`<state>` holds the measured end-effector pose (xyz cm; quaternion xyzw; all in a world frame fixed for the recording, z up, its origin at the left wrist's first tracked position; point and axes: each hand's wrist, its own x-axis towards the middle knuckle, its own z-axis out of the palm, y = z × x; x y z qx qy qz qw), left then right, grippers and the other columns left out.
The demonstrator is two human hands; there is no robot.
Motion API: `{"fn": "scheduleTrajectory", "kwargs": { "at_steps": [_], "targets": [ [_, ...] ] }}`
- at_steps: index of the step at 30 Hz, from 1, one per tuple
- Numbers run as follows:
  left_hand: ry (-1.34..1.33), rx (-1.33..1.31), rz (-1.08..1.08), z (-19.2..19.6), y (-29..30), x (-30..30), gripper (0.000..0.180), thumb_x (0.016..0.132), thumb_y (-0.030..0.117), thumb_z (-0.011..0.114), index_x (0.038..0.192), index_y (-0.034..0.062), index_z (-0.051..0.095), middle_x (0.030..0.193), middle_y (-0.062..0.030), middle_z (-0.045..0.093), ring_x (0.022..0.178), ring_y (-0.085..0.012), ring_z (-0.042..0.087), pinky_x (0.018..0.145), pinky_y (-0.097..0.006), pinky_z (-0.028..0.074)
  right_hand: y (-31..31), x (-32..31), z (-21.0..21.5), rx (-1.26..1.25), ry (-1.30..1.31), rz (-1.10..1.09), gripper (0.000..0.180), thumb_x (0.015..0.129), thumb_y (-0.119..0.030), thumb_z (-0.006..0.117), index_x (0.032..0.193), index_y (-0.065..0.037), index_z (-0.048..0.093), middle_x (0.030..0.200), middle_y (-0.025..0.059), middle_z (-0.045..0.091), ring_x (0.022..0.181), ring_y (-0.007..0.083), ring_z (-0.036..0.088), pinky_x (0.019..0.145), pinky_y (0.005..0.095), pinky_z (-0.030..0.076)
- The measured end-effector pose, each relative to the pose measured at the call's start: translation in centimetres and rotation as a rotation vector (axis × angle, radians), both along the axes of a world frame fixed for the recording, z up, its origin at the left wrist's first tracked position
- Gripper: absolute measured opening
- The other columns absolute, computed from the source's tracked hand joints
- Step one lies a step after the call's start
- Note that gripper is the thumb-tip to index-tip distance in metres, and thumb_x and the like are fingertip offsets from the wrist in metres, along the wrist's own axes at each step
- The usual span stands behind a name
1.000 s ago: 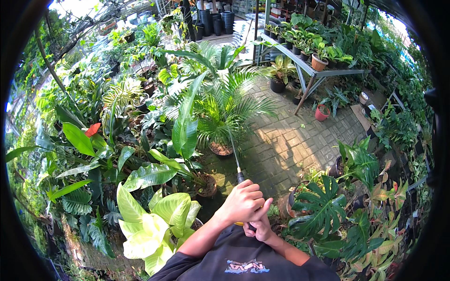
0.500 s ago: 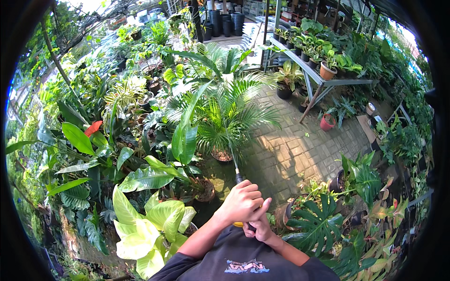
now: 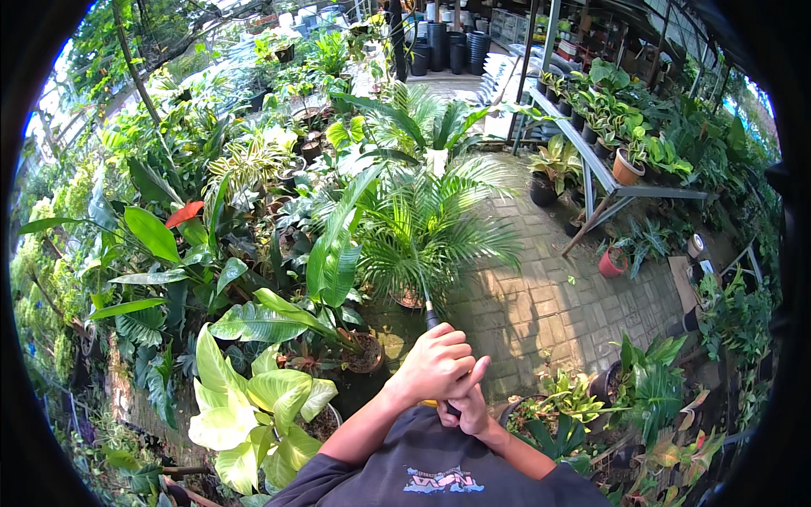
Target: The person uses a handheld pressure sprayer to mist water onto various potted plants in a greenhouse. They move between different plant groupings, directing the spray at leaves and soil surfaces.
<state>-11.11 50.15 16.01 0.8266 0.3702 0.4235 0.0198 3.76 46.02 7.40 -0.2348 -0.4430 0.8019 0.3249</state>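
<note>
Both hands are closed around the handle of a spray wand (image 3: 432,318), held in front of my chest. Its black shaft ends in a metal tip pointing at a potted palm (image 3: 427,228). A thin pale line runs from the tip into the fronds; I cannot tell whether it is water or a thin rod. My left hand (image 3: 432,365) is farther forward, fingers wrapped over the grip. My right hand (image 3: 470,411) grips just behind and below it, partly hidden by the left. A bit of yellow (image 3: 431,403) shows under the hands.
A pale yellow-green leafy plant (image 3: 253,414) stands close by my left arm. Dense foliage fills the left side. Brick paving (image 3: 541,296) stretches ahead right. A metal bench (image 3: 583,144) carries potted plants; a red pot (image 3: 613,262) sits near its leg. Black pots (image 3: 436,46) stand at the back.
The whole view has shifted, with most plants and the bench now farther right and lower. Both hands keep the same grip on the spray wand.
</note>
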Motion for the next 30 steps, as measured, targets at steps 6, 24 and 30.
{"fn": "scheduleTrajectory", "kwargs": {
  "at_steps": [6,24,30],
  "targets": [
    [-0.027,-0.004,0.069,0.0,2.5,2.6,0.040,0.079,0.014,0.071,0.046,0.0111,0.048,0.051,0.0014,0.045,0.055,-0.0167,0.047,0.061,-0.032,0.043,2.8,2.4,0.7,-0.068,0.006,0.032,0.029,0.089,-0.025,0.050,0.078,0.002,0.050,0.056,0.0044,0.046,0.041,0.0108,0.042,0.038,0.0246,0.031],
    [-0.014,0.013,0.088,0.3,4.6,7.7,0.039,0.077,0.011,0.072,0.048,0.0121,0.046,0.051,0.0015,0.044,0.052,-0.0162,0.046,0.058,-0.031,0.040,5.8,7.9,-0.1,-0.071,0.021,0.106,0.024,0.087,-0.027,0.055,0.085,-0.003,0.052,0.060,0.0029,0.046,0.042,0.0098,0.040,0.040,0.0243,0.030],
    [0.003,0.006,0.106,0.6,4.8,8.6,0.038,0.077,0.012,0.072,0.048,0.0113,0.048,0.051,0.0011,0.045,0.053,-0.0168,0.046,0.058,-0.032,0.040,6.2,8.6,0.2,-0.041,0.094,0.121,0.027,0.096,-0.029,0.055,0.085,-0.005,0.050,0.062,0.0007,0.046,0.046,0.0071,0.043,0.042,0.0219,0.032]
  ]
}}
